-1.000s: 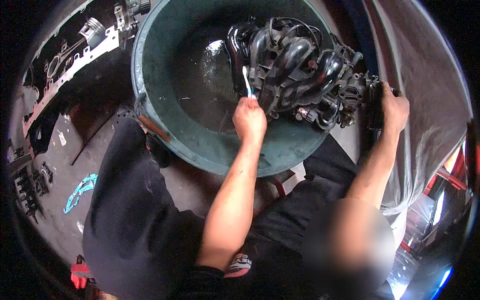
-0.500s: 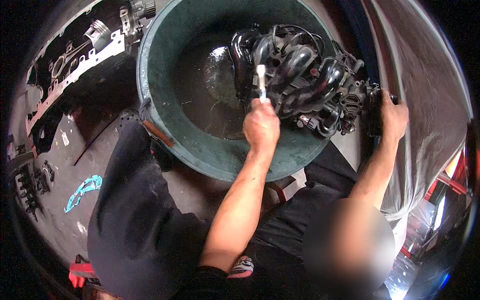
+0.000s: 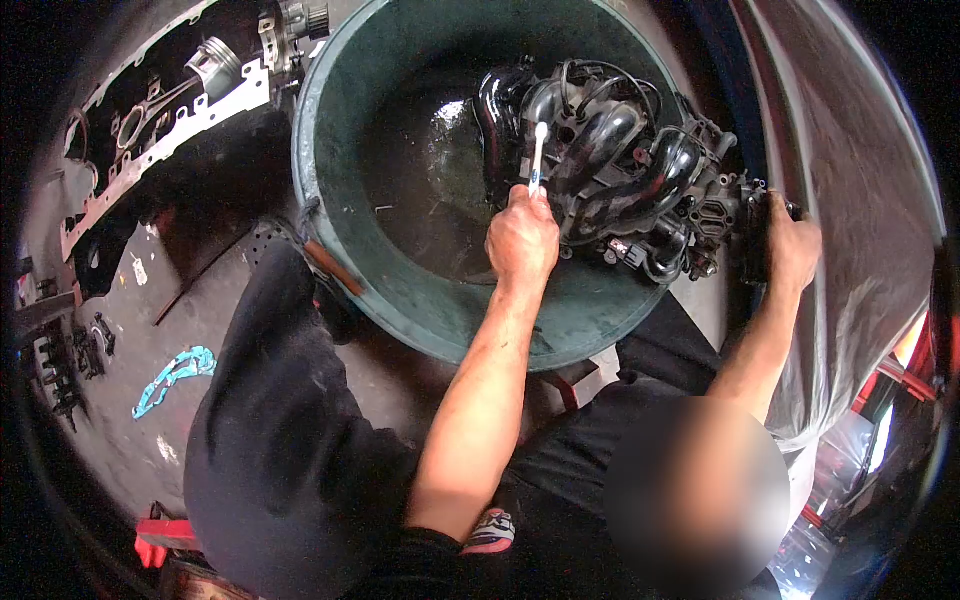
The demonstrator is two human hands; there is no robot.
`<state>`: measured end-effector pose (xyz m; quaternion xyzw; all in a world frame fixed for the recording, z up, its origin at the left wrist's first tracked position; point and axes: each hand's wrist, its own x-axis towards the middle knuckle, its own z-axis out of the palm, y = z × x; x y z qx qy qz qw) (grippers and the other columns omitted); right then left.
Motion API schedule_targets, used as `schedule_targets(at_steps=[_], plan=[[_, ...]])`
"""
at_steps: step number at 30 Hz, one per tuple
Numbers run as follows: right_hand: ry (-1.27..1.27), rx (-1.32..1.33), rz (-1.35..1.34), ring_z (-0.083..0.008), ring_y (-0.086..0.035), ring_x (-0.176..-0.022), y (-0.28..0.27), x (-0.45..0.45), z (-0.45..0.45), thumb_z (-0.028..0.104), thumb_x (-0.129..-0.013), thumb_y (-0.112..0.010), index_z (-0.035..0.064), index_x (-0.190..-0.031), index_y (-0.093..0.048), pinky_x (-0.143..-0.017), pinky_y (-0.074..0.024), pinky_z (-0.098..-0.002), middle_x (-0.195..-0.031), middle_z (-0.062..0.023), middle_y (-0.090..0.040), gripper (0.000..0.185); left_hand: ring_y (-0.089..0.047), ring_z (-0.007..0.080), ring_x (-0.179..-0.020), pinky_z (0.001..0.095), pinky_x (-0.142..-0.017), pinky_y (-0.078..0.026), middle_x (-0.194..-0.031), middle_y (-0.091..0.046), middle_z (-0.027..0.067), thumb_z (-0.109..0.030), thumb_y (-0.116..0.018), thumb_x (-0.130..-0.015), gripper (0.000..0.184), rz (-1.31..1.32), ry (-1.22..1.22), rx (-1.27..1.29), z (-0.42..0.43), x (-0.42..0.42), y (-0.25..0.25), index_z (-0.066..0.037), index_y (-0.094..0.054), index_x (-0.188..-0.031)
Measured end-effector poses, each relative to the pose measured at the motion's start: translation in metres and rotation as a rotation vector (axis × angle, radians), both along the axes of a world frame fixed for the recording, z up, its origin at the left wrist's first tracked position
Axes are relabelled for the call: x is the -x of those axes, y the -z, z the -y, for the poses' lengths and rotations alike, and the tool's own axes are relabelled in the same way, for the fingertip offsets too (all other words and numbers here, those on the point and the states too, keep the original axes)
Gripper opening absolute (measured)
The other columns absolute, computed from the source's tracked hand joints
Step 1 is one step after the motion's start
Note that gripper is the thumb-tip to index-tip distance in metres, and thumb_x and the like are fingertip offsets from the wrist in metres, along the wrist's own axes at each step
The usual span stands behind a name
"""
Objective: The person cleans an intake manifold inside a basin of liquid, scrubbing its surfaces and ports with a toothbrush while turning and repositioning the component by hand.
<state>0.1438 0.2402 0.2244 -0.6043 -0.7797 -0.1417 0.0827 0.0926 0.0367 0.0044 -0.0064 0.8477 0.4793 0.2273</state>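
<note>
My left hand [image 3: 523,242] is closed around the handle of a white toothbrush [image 3: 538,160] with a blue mark, its head pointing up over the manifold. A black engine intake manifold [image 3: 600,145] with curved, shiny wet pipes rests in the green tub, its right end reaching over the rim. My right hand [image 3: 793,243] grips a dark, boxy part [image 3: 754,235] at that right end; its fingers are partly hidden behind the part. Whether the brush head touches the pipes, I cannot tell.
The large green tub [image 3: 305,180] holds dark liquid. At the upper left lies a metal gasket plate [image 3: 190,125] with a piston [image 3: 215,68]. A blue glove-like item [image 3: 175,380] and black parts [image 3: 60,370] are on the floor. Plastic sheeting [image 3: 850,200] hangs on the right.
The view has shifted slightly, so the tub and manifold appear further right. The toothbrush tilts a little more to the right, still in my left hand. My right hand keeps its hold.
</note>
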Motion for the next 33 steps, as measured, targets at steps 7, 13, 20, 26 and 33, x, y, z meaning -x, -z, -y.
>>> schedule_targets(at_steps=[7,13,20,26,33], plan=[[0.013,0.037,0.003,-0.0360,-0.059,-0.116,0.001,-0.002,-0.008,0.059,-0.078,-0.066,0.0072,-0.119,-0.066,-0.097,-0.0451,-0.0450,-0.120,-0.0197,-0.064,0.067,-0.064,0.0454,-0.079,0.0548,-0.069,-0.049,-0.080,-0.066,0.0251,-0.032,-0.051,-0.096,0.031,0.016,-0.067,-0.041,-0.020,0.018,-0.002,-0.004,-0.061,-0.089],[0.004,0.037,-0.023,-0.0358,-0.060,-0.114,0.005,-0.008,-0.015,0.060,-0.077,-0.066,0.0078,-0.117,-0.067,-0.097,-0.0454,-0.0445,-0.119,-0.0197,-0.065,0.066,-0.064,0.0430,-0.071,0.0511,-0.065,-0.049,-0.079,-0.066,0.0238,-0.030,-0.051,-0.097,0.032,-0.144,-0.148,-0.101,-0.021,0.021,0.021,-0.001,-0.060,-0.086],[0.015,0.021,-0.011,-0.0344,-0.060,-0.115,-0.001,0.002,-0.005,0.057,-0.079,-0.065,0.0088,-0.119,-0.067,-0.097,-0.0449,-0.0427,-0.118,-0.0199,-0.066,0.063,-0.064,0.0429,-0.082,0.0486,-0.070,-0.048,-0.082,-0.065,0.0253,-0.028,-0.049,-0.097,0.035,0.259,-0.283,-0.253,-0.008,-0.009,0.007,0.002,-0.061,-0.082],[0.026,0.035,-0.006,-0.0346,-0.060,-0.115,0.002,-0.003,-0.010,0.057,-0.080,-0.065,0.0088,-0.118,-0.068,-0.097,-0.0448,-0.0416,-0.118,-0.0205,-0.066,0.061,-0.064,0.0471,-0.078,0.0572,-0.069,-0.048,-0.077,-0.065,0.0268,-0.030,-0.049,-0.097,0.029,0.092,-0.143,-0.075,-0.011,-0.021,0.003,-0.003,-0.057,-0.094],[-0.037,0.052,-0.043,-0.0360,-0.061,-0.114,0.000,-0.004,-0.005,0.057,-0.079,-0.066,0.0060,-0.117,-0.067,-0.096,-0.0455,-0.0424,-0.116,-0.0225,-0.066,0.064,-0.064,0.0473,-0.078,0.0565,-0.070,-0.048,-0.076,-0.065,0.0270,-0.027,-0.049,-0.096,0.028,0.098,-0.264,-0.143,-0.017,-0.001,0.016,-0.002,-0.058,-0.089]])
